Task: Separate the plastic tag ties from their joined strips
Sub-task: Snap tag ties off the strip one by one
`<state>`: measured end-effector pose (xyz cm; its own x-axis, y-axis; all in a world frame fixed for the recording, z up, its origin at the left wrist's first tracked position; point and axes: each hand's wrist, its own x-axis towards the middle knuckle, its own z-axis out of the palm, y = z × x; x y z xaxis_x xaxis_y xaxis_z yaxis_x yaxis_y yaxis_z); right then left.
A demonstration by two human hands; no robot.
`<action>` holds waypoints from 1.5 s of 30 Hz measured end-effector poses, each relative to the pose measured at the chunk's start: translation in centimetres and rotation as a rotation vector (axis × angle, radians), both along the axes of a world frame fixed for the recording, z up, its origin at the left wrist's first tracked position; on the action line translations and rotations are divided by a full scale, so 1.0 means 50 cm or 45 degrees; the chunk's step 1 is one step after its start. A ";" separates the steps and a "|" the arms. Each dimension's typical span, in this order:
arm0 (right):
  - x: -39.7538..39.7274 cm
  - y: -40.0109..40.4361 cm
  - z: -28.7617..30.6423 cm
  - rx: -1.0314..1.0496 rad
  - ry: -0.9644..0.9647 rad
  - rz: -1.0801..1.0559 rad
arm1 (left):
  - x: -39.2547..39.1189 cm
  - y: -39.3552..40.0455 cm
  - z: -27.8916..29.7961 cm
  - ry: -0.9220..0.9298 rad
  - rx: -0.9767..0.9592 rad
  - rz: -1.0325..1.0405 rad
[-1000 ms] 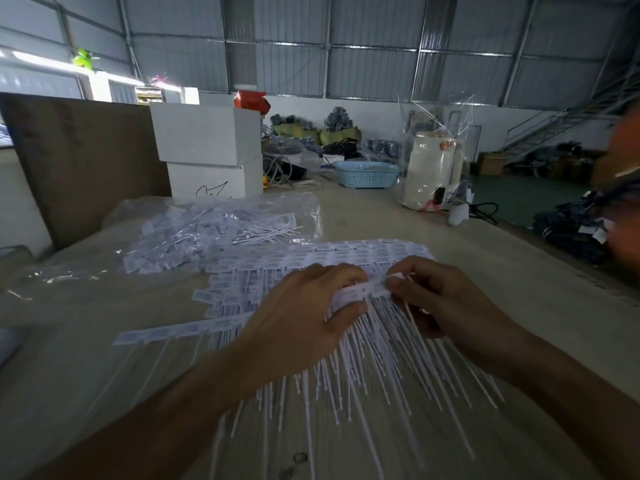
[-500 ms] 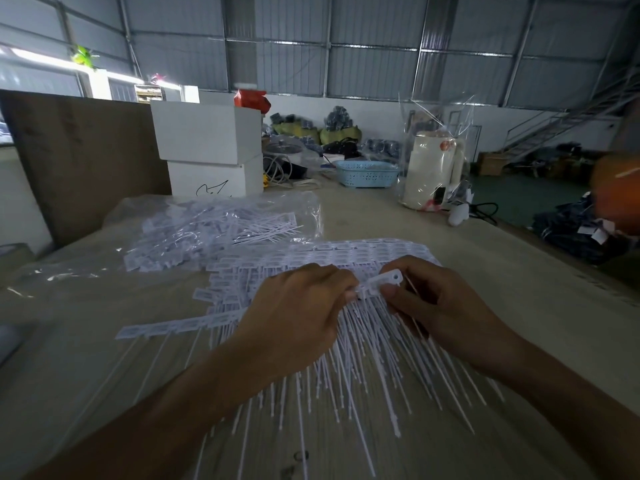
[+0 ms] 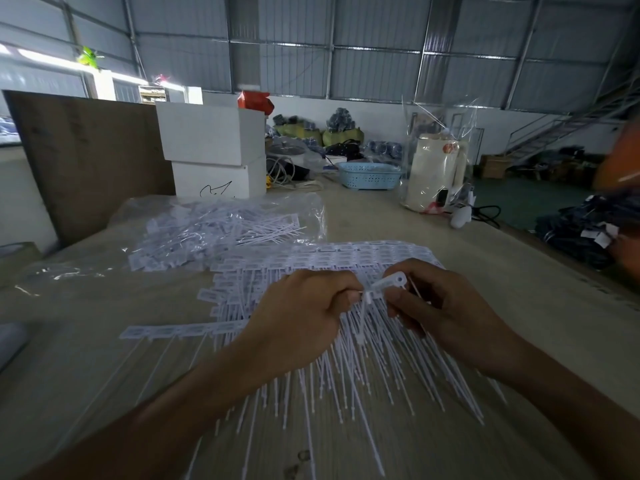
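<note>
A pile of white plastic tag ties in joined strips [image 3: 346, 258] lies on the wooden table [image 3: 104, 306], their thin tails fanning toward me. My left hand [image 3: 304, 317] pinches the end of a strip just left of a single tag tie [image 3: 388, 284]. My right hand [image 3: 443, 306] pinches that tie's flat head, tilted up and twisted away from the strip. One loose strip [image 3: 180, 331] lies to the left. Much of the pile is hidden under my hands.
A clear plastic bag [image 3: 214, 230] of tag ties lies at the back left. Behind it stand stacked white boxes [image 3: 214, 150] and a brown board [image 3: 86, 161]. A blue basket [image 3: 369, 174] and a bagged cream kettle [image 3: 433, 171] sit farther back.
My right hand has twisted one tie's head upward and away from the strip that my left hand holds. Both hands stay over the pile.
</note>
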<state>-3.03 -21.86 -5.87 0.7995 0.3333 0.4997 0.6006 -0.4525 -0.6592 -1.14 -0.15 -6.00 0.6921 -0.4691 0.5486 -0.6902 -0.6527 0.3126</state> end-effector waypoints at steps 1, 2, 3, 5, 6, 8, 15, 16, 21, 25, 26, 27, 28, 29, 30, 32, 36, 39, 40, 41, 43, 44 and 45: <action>0.000 0.000 -0.001 -0.014 -0.019 -0.001 | 0.003 0.000 0.000 0.057 -0.051 -0.019; 0.000 0.000 -0.001 -0.038 -0.052 -0.009 | 0.005 -0.001 0.001 0.117 -0.116 -0.042; 0.000 -0.001 -0.002 -0.062 -0.087 -0.021 | 0.006 -0.002 0.001 0.167 -0.175 -0.065; 0.001 -0.001 -0.003 -0.056 -0.111 -0.035 | 0.008 -0.003 -0.001 0.205 -0.229 -0.083; 0.001 -0.001 -0.003 -0.030 -0.102 -0.038 | 0.010 -0.003 -0.002 0.204 -0.238 -0.085; 0.002 -0.001 -0.001 -0.005 -0.080 -0.060 | 0.014 -0.002 -0.006 0.215 -0.253 -0.097; 0.001 -0.008 0.013 -0.139 -0.117 -0.180 | 0.015 -0.002 -0.006 0.181 -0.201 -0.189; 0.001 -0.008 0.012 -0.173 -0.130 -0.203 | 0.014 -0.001 -0.005 0.181 -0.197 -0.189; 0.015 -0.020 0.007 -0.231 -0.280 -0.477 | 0.006 0.002 -0.001 0.264 -0.173 -0.254; 0.026 -0.080 0.030 0.015 -0.140 -0.605 | -0.008 -0.004 -0.006 0.214 -0.124 -0.270; 0.025 -0.083 0.031 0.065 -0.044 -0.520 | -0.009 -0.005 -0.008 0.165 -0.127 -0.241; 0.022 -0.077 0.029 0.075 0.053 -0.433 | -0.010 -0.006 -0.008 0.117 -0.120 -0.209; 0.020 -0.066 0.025 0.043 0.125 -0.359 | -0.011 -0.005 -0.007 0.077 -0.100 -0.172; 0.017 -0.050 0.018 -0.006 0.166 -0.288 | -0.011 -0.004 -0.005 0.046 -0.075 -0.136; 0.014 -0.035 0.011 -0.043 0.192 -0.218 | -0.011 -0.004 -0.004 0.018 -0.053 -0.104; 0.007 -0.010 0.003 -0.074 0.228 -0.109 | -0.011 -0.006 -0.003 -0.042 -0.021 -0.056; -0.004 0.005 -0.004 -0.057 0.263 -0.029 | -0.020 -0.011 -0.002 -0.120 -0.043 -0.034; -0.006 0.003 0.000 0.064 0.386 -0.026 | -0.025 -0.011 -0.003 -0.124 -0.038 -0.023; -0.006 0.003 0.002 0.129 0.454 -0.018 | -0.026 -0.012 -0.004 -0.127 -0.017 -0.012; -0.007 0.006 0.004 0.199 0.520 -0.002 | -0.026 -0.013 -0.004 -0.129 0.001 -0.001; -0.013 0.014 0.008 0.303 0.594 0.042 | -0.025 -0.014 -0.004 -0.125 0.014 0.017; -0.015 0.018 0.009 0.299 0.596 0.063 | -0.024 -0.014 -0.004 -0.116 0.012 0.025; -0.019 0.022 0.008 0.252 0.576 0.080 | -0.022 -0.013 -0.005 -0.102 0.006 0.027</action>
<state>-3.96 -20.77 -5.49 0.9323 0.3216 0.1656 0.2565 -0.2647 -0.9296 -2.25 -0.81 -6.24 0.6559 -0.4576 0.6003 -0.6988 -0.6688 0.2537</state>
